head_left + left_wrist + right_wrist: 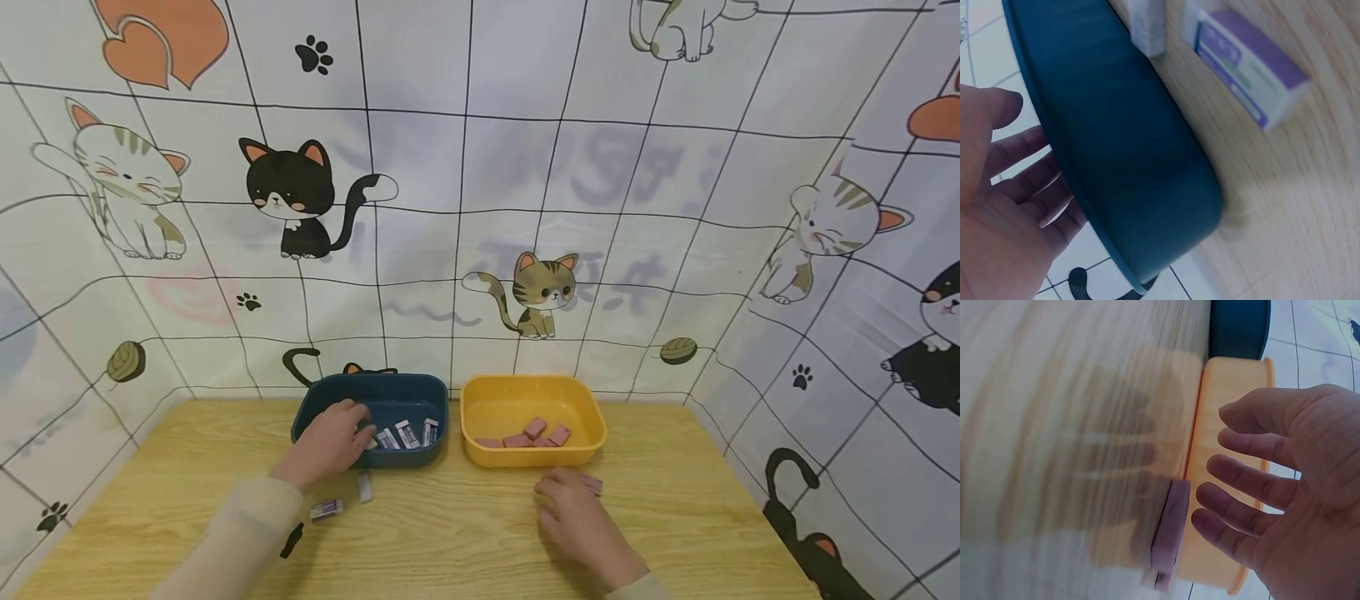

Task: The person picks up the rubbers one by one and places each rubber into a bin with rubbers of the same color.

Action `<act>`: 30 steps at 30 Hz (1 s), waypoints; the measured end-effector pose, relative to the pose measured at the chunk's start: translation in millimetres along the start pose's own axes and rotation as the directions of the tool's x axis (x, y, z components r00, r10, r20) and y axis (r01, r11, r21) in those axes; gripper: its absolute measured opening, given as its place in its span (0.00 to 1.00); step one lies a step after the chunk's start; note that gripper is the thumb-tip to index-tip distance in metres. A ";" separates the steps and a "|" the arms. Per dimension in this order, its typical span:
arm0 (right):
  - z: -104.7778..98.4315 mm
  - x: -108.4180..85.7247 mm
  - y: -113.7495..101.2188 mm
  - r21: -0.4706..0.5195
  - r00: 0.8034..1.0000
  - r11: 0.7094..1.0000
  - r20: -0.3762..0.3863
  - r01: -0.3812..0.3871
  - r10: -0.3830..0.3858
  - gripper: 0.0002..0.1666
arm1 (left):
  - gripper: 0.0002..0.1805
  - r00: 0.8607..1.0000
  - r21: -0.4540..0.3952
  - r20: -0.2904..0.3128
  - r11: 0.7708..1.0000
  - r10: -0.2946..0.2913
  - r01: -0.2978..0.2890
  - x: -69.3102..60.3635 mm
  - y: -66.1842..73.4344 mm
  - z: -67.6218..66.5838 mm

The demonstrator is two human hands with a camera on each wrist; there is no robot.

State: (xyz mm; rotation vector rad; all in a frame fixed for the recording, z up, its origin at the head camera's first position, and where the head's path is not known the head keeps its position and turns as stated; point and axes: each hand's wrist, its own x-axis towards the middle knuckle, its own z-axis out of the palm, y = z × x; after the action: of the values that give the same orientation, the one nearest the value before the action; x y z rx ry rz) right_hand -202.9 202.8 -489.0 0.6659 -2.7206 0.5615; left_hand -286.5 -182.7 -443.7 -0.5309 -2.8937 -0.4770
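Note:
My left hand (333,442) reaches over the blue bin (412,458), its relaxed fingers (1029,181) inside the rim and nothing seen in its grasp; fingertips are hidden in the left wrist view. Several erasers in purple-and-white sleeves (407,434) lie in that bin. Before it, on the table, are a purple-sleeved eraser (326,510) and a whitish one (365,487). My right hand (577,512) hovers with fingers spread loosely by pink blocks (592,484) on the table, gripping none in the right wrist view. Several pink blocks (535,428) lie in the yellow bin (525,457).
Both bins stand side by side at the back of the wooden table (442,550). Behind and beside them hangs a white cloth (420,308) with cat prints and grid lines. A small black object (292,542) shows beside the left sleeve.

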 end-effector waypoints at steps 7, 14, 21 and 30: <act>-8.7 -5.0 10.1 -0.045 0.998 0.997 0.003 -0.058 0.058 0.13 | 0.13 0.999 -0.002 -0.038 1.000 0.012 -0.013 -8.4 17.0 -0.2; -15.1 -8.9 16.1 -0.097 0.995 0.992 0.051 -0.080 0.085 0.13 | 0.14 0.993 -0.013 -0.096 0.998 0.064 -0.065 -14.4 32.7 -2.6; -19.8 -11.1 19.9 -0.101 0.988 0.989 0.100 -0.107 0.117 0.15 | 0.13 0.976 0.020 -0.159 0.989 0.146 -0.145 -18.5 45.3 -2.3; -19.3 -12.0 20.9 -0.095 0.987 0.991 0.121 -0.093 0.104 0.16 | 0.14 0.971 0.006 -0.181 0.987 0.157 -0.159 -24.0 61.3 1.8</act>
State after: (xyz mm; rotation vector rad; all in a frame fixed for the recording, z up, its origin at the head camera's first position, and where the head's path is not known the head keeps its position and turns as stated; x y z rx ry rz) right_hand -199.4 232.9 -482.6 0.5652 -2.8904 0.4312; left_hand -241.9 -135.3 -433.3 -0.6761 -2.6523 -0.4868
